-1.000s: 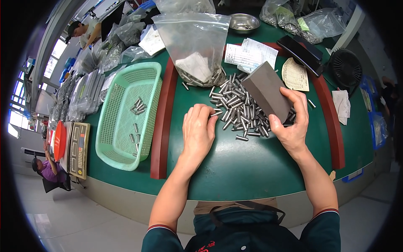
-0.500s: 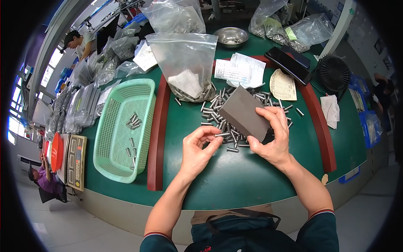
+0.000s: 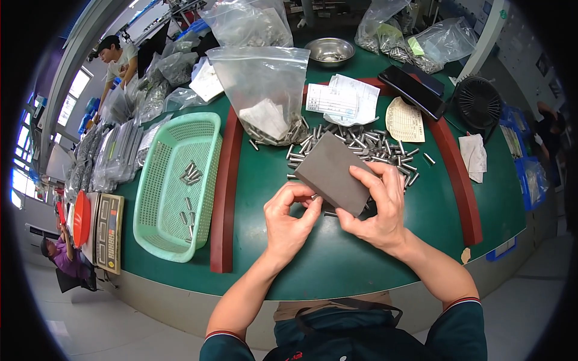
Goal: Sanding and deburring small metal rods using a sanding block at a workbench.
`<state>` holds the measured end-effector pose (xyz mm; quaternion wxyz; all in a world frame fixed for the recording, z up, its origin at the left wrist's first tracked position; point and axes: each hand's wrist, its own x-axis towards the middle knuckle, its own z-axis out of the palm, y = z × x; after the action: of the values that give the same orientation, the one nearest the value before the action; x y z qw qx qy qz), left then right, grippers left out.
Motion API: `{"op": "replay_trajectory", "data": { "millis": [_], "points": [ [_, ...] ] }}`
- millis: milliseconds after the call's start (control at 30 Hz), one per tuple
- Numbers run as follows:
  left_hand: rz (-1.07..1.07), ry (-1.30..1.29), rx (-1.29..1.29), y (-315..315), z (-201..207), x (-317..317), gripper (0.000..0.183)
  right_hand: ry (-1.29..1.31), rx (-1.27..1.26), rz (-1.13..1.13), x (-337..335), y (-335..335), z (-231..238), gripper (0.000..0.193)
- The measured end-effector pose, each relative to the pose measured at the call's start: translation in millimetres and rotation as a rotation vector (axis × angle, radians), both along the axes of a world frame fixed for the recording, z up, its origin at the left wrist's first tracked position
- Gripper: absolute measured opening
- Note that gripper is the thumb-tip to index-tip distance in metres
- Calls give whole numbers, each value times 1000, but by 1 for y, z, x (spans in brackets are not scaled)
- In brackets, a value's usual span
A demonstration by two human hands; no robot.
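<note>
My right hand (image 3: 380, 215) clasps the grey rectangular block (image 3: 333, 169) near its right end: stiff, probably hefty; my left hand (image 3: 290, 218) pinches a metal pin (image 3: 314, 197), likely slippery.

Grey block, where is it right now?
In the head view, the grey block is just right of centre, in the right hand over the metal pins, near the left hand.

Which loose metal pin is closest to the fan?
The lone pin right of the pile, toward the fan; all the rest lying loose are farther left.
</note>
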<state>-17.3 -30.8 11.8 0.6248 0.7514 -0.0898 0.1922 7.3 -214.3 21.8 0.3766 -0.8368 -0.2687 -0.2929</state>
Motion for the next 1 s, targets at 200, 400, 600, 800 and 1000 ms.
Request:
{"op": "replay_trajectory", "data": {
  "millis": [200, 400, 600, 800, 1000],
  "points": [
    [84, -77, 10, -7, 4, -3, 14, -8, 62, -93, 3, -2, 2, 68],
    [82, -110, 14, -15, 5, -8, 14, 14, 35, -62, -2, 3, 7, 69],
    [109, -117, -52, -13, 1, -5, 14, 13, 32, -46, -6, 0, 1, 68],
    [167, -99, -127, -8, 2, 0, 15, 21, 26, -25, -9, -2, -2, 67],
    [160, -108, -150, -8, 1, 2, 15, 26, 30, -19, -6, -2, -3, 67]
  ]
}}
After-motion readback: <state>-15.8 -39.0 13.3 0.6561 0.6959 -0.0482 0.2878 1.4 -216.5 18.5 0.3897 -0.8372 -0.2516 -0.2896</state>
